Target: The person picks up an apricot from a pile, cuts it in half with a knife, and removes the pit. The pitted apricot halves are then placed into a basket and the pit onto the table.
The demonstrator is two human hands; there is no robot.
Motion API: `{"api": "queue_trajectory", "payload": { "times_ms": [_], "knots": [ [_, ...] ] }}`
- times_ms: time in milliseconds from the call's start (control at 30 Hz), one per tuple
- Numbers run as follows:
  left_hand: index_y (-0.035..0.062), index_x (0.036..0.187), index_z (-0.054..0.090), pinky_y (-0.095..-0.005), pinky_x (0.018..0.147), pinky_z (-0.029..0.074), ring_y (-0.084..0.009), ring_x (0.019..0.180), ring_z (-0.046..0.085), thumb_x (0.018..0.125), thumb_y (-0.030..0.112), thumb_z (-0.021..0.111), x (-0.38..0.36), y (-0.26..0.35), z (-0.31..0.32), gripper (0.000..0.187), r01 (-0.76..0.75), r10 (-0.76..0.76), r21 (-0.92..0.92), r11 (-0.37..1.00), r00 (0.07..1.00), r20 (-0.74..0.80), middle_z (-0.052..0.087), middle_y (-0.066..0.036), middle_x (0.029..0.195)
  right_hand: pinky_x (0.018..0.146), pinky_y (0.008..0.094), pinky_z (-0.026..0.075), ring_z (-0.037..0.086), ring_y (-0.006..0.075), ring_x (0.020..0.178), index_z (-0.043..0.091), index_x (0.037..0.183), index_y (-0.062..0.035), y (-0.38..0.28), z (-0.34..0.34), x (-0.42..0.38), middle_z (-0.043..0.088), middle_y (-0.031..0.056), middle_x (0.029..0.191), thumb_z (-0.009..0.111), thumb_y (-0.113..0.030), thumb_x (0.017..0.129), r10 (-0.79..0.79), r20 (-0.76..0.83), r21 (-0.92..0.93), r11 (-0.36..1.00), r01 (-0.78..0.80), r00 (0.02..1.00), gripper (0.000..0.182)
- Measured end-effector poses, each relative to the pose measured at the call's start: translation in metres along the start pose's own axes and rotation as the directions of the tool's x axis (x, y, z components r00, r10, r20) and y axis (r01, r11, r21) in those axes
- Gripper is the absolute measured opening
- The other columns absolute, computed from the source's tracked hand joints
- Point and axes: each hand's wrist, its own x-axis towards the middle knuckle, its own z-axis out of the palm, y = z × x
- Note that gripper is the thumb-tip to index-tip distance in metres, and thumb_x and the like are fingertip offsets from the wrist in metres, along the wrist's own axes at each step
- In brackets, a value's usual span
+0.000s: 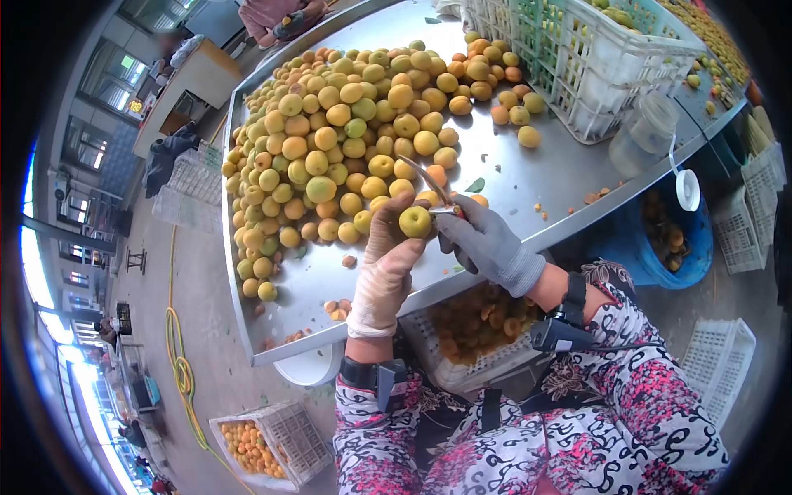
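My left hand [384,276], in a pale, stained glove, is closed around a yellow-green apricot [415,222] above the near part of the metal table [516,186]. My right hand [488,246], in a grey glove, grips a small cutting tool [429,178] close to the fruit's right side. The tool shows a long curved brownish arm, a short shiny metal part and a bit of red at my fingers; the rest is hidden in the glove. Just beyond both hands spreads a large heap of apricots [322,140], yellow to orange.
A plastic crate [594,74] and a clear jug [643,136] stand on the table's right. Below the near edge sit a crate of apricot pieces [487,322], a white bucket [307,365] and a blue tub [697,264]. Another person [280,16] is across the table.
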Motion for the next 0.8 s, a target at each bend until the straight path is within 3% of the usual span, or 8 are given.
{"api": "queue_trajectory", "payload": {
  "times_ms": [100, 267, 400, 500, 600, 667, 800],
  "knots": [
    [0.0028, 0.134, 0.041, -0.0346, 0.093, 0.045, -0.0214, 0.104, 0.055, 0.080, 0.011, 0.062, -0.001, 0.004, 0.010, 0.059, -0.008, 0.007, 0.039, 0.999, 1.000, 0.012, 0.053, -0.010, 0.118, 0.059, 0.0224, 0.046, 0.054, 0.0070, 0.068, 0.052, 0.121, -0.0032, -0.002, -0.004, 0.001, 0.057, 0.0016, 0.079, 0.055, -0.028, 0.093, 0.058, 0.054, 0.037, 0.998, -0.060, 0.997, 0.037],
    [0.0035, 0.136, 0.040, -0.0331, 0.087, 0.047, -0.0188, 0.096, 0.057, 0.079, 0.009, 0.060, -0.003, 0.008, 0.008, 0.060, 0.049, -0.052, 0.112, 0.992, 0.998, 0.030, 0.056, -0.009, 0.111, 0.060, 0.0231, 0.046, 0.056, 0.0074, 0.068, 0.053, 0.120, -0.0034, -0.005, -0.003, -0.001, 0.058, 0.0022, 0.077, 0.054, -0.029, 0.094, -0.023, 0.040, -0.049, 0.999, 0.025, 0.999, 0.036],
    [0.0052, 0.131, 0.044, -0.0306, 0.081, 0.048, -0.0172, 0.089, 0.058, 0.076, 0.005, 0.059, -0.004, 0.009, 0.008, 0.057, 0.085, -0.079, 0.137, 0.987, 0.996, -0.051, 0.058, -0.008, 0.103, 0.059, 0.0240, 0.046, 0.055, 0.0074, 0.066, 0.055, 0.115, -0.0034, 0.004, -0.011, 0.006, 0.058, 0.0015, 0.075, 0.054, -0.030, 0.094, -0.011, 0.002, -0.157, 0.988, 0.011, 1.000, 0.034],
    [0.0057, 0.127, 0.047, -0.0284, 0.077, 0.048, -0.0160, 0.086, 0.057, 0.074, 0.002, 0.057, -0.006, 0.011, 0.010, 0.054, 0.129, -0.114, 0.183, 0.974, 0.989, -0.090, 0.058, -0.007, 0.101, 0.057, 0.0251, 0.045, 0.055, 0.0074, 0.064, 0.057, 0.108, -0.0033, -0.002, -0.015, 0.004, 0.057, 0.0016, 0.072, 0.053, -0.032, 0.095, 0.033, 0.108, -0.079, 0.997, -0.025, 0.994, 0.032],
    [0.0059, 0.125, 0.047, -0.0266, 0.074, 0.047, -0.0151, 0.082, 0.056, 0.073, 0.000, 0.054, -0.006, 0.006, 0.010, 0.053, 0.150, -0.132, 0.273, 0.950, 0.988, -0.082, 0.057, -0.006, 0.099, 0.059, 0.0280, 0.046, 0.057, 0.0128, 0.064, 0.057, 0.099, -0.0039, -0.001, -0.014, 0.003, 0.057, 0.0053, 0.071, 0.051, -0.035, 0.096, -0.071, 0.138, -0.234, 0.967, 0.102, 0.988, 0.031],
    [0.0058, 0.126, 0.047, -0.0260, 0.073, 0.047, -0.0147, 0.081, 0.056, 0.072, 0.000, 0.052, -0.005, 0.003, 0.009, 0.054, 0.122, -0.106, 0.317, 0.941, 0.992, -0.066, 0.057, -0.005, 0.098, 0.062, 0.0316, 0.047, 0.060, 0.0210, 0.068, 0.056, 0.095, -0.0039, 0.000, -0.012, 0.003, 0.058, 0.0097, 0.072, 0.049, -0.036, 0.096, -0.180, 0.183, -0.424, 0.873, 0.242, 0.967, 0.033],
    [0.0046, 0.125, 0.048, -0.0247, 0.071, 0.045, -0.0130, 0.076, 0.052, 0.075, 0.004, 0.053, -0.006, 0.005, 0.008, 0.050, 0.154, -0.136, 0.340, 0.928, 0.988, -0.077, 0.055, -0.005, 0.095, 0.066, 0.0343, 0.048, 0.062, 0.0271, 0.073, 0.056, 0.093, -0.0042, 0.005, -0.010, 0.005, 0.060, 0.0128, 0.075, 0.049, -0.037, 0.096, -0.183, 0.159, -0.417, 0.878, 0.234, 0.970, 0.034]
  ]
}}
